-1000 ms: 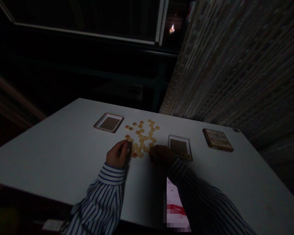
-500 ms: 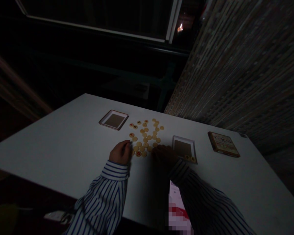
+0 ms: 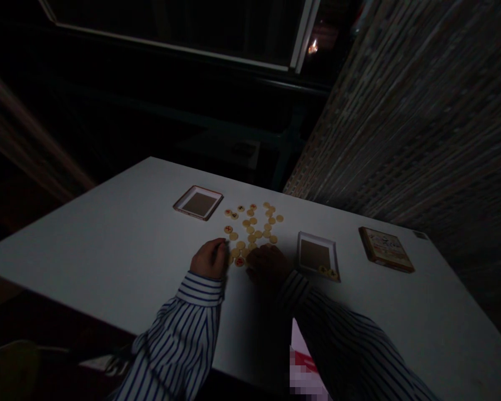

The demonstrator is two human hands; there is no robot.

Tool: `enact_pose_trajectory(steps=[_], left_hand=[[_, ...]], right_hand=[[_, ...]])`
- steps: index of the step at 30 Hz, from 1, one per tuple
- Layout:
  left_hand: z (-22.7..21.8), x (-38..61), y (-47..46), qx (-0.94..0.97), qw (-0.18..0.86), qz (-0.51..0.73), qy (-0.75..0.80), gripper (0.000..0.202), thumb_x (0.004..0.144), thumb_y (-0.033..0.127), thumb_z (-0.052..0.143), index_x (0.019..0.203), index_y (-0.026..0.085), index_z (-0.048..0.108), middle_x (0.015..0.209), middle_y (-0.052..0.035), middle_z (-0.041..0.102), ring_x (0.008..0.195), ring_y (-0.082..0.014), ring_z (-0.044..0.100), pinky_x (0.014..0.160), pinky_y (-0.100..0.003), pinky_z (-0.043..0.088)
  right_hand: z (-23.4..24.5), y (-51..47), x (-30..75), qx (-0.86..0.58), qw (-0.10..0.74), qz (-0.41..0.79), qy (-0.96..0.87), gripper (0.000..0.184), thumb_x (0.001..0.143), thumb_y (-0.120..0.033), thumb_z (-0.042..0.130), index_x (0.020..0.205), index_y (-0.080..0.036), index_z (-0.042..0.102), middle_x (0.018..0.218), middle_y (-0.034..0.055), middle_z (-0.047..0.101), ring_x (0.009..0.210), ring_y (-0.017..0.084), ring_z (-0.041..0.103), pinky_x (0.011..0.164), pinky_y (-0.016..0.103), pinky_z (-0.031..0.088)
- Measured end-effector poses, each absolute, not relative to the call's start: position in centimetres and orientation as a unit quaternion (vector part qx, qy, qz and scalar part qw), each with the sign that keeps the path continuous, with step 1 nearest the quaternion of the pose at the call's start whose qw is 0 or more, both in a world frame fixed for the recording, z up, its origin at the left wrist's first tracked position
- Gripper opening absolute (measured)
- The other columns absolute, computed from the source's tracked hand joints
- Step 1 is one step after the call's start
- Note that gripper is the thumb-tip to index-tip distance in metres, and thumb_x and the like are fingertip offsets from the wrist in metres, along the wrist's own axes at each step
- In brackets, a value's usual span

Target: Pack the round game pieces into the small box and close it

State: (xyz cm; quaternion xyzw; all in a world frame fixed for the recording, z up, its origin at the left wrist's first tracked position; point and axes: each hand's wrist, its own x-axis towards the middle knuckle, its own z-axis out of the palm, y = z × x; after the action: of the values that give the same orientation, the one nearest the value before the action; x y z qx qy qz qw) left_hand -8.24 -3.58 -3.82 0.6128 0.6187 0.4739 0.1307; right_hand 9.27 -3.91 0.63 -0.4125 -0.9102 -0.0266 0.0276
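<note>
Round, pale wooden Chinese chess pieces [image 3: 251, 239] lie scattered across the white table, most showing blank faces and several showing red or dark characters. My left hand [image 3: 209, 259] rests at their near left side, its fingers curled in; whatever lies inside the curl is hidden. Over the near right pieces lies my right hand [image 3: 269, 264], in shadow, with its fingertips hidden by the hand itself. A piece with a red character [image 3: 239, 262] lies between the two hands. To the right of my right hand, an open box tray [image 3: 316, 253] holds two pieces in its near corner.
Another open shallow box part [image 3: 199, 202] stands at the back left of the white table [image 3: 121, 239]. A closed printed box [image 3: 386, 249] lies on the right. Strands of a string curtain [image 3: 384, 122] hang behind the right side. A lit screen [image 3: 303, 353] shows beneath my right forearm.
My right hand has moved left over the near pieces, covering some that showed before. My left hand keeps its place beside them. The whole view has shifted slightly.
</note>
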Motion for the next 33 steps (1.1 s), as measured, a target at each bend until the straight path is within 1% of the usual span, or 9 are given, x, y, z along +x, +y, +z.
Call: enact_pose_trajectory(steps=[7, 11, 14, 18, 20, 23, 26, 29, 33], left_hand=[[-3.9, -8.3, -3.6, 0.625, 0.126, 0.483, 0.6, 0.029, 0.08, 0.034, 0.042, 0.091, 0.016, 0.063, 0.09, -0.0077, 0.067, 0.085, -0.0187, 0.061, 0.079, -0.032, 0.048], [-3.8, -8.1, -3.7, 0.625, 0.13, 0.495, 0.59, 0.026, 0.079, 0.033, 0.044, 0.09, 0.017, 0.062, 0.089, -0.0065, 0.067, 0.085, -0.018, 0.062, 0.079, -0.031, 0.049], [-3.5, -8.0, -3.9, 0.64, 0.133, 0.506, 0.563, 0.025, 0.079, 0.031, 0.045, 0.09, 0.017, 0.062, 0.089, -0.0066, 0.066, 0.085, -0.0175, 0.061, 0.079, -0.031, 0.049], [-3.0, -7.7, -4.3, 0.689, 0.135, 0.511, 0.497, 0.022, 0.077, 0.027, 0.048, 0.091, 0.017, 0.062, 0.091, -0.0078, 0.066, 0.087, -0.0171, 0.06, 0.08, -0.032, 0.049], [-2.9, -7.5, -4.4, 0.722, 0.132, 0.5, 0.46, 0.023, 0.075, 0.026, 0.051, 0.094, 0.017, 0.061, 0.094, -0.0085, 0.066, 0.089, -0.0174, 0.06, 0.082, -0.032, 0.048], [-3.0, -7.4, -4.4, 0.756, 0.123, 0.478, 0.43, 0.026, 0.073, 0.026, 0.055, 0.097, 0.018, 0.06, 0.097, -0.0089, 0.065, 0.092, -0.0182, 0.059, 0.082, -0.034, 0.048], [-3.3, -7.4, -4.3, 0.769, 0.113, 0.466, 0.422, 0.029, 0.071, 0.029, 0.058, 0.098, 0.019, 0.06, 0.097, -0.0093, 0.066, 0.091, -0.0191, 0.06, 0.081, -0.035, 0.049], [-3.4, -7.3, -4.2, 0.771, 0.102, 0.467, 0.42, 0.028, 0.071, 0.03, 0.059, 0.097, 0.019, 0.06, 0.095, -0.0095, 0.066, 0.089, -0.0191, 0.06, 0.079, -0.035, 0.049], [-3.2, -7.2, -4.3, 0.759, 0.088, 0.486, 0.424, 0.024, 0.073, 0.03, 0.057, 0.094, 0.019, 0.061, 0.091, -0.0083, 0.067, 0.084, -0.0178, 0.061, 0.077, -0.033, 0.049]], right_hand=[[0.4, -3.7, 8.9, -0.417, 0.016, -0.029, -0.908, 0.017, 0.079, -0.023, 0.046, 0.089, -0.016, 0.058, 0.089, 0.0079, 0.061, 0.084, 0.02, 0.053, 0.073, 0.035, 0.036], [0.7, -3.2, 8.9, -0.432, 0.025, 0.014, -0.902, 0.016, 0.078, -0.023, 0.048, 0.086, -0.016, 0.061, 0.085, 0.0083, 0.064, 0.08, 0.019, 0.056, 0.071, 0.032, 0.038], [0.8, -2.6, 9.2, -0.479, 0.086, 0.104, -0.868, 0.014, 0.075, -0.024, 0.051, 0.082, -0.017, 0.061, 0.078, 0.0057, 0.065, 0.07, 0.015, 0.058, 0.064, 0.027, 0.04], [0.9, -2.0, 9.8, -0.515, 0.26, 0.293, -0.762, 0.011, 0.07, -0.025, 0.057, 0.078, -0.018, 0.058, 0.069, 0.0007, 0.063, 0.061, 0.012, 0.056, 0.057, 0.024, 0.042], [1.0, -1.8, 10.0, -0.496, 0.315, 0.397, -0.706, 0.012, 0.067, -0.027, 0.06, 0.074, -0.017, 0.057, 0.068, 0.0002, 0.062, 0.061, 0.011, 0.056, 0.057, 0.024, 0.044], [1.1, -1.7, 10.1, -0.468, 0.343, 0.51, -0.635, 0.017, 0.062, -0.029, 0.065, 0.07, -0.017, 0.057, 0.065, -0.0005, 0.061, 0.059, 0.011, 0.056, 0.054, 0.023, 0.043], [1.3, -1.8, 10.0, -0.45, 0.349, 0.584, -0.579, 0.021, 0.059, -0.031, 0.067, 0.069, -0.017, 0.057, 0.061, -0.0018, 0.06, 0.053, 0.009, 0.053, 0.047, 0.021, 0.039], [1.5, -1.9, 9.7, -0.44, 0.355, 0.62, -0.544, 0.023, 0.056, -0.032, 0.069, 0.068, -0.016, 0.058, 0.058, -0.0026, 0.059, 0.049, 0.008, 0.05, 0.043, 0.02, 0.036], [1.5, -2.1, 9.5, -0.428, 0.358, 0.638, -0.531, 0.023, 0.055, -0.031, 0.069, 0.068, -0.016, 0.057, 0.059, -0.0022, 0.059, 0.05, 0.008, 0.05, 0.044, 0.02, 0.036]])
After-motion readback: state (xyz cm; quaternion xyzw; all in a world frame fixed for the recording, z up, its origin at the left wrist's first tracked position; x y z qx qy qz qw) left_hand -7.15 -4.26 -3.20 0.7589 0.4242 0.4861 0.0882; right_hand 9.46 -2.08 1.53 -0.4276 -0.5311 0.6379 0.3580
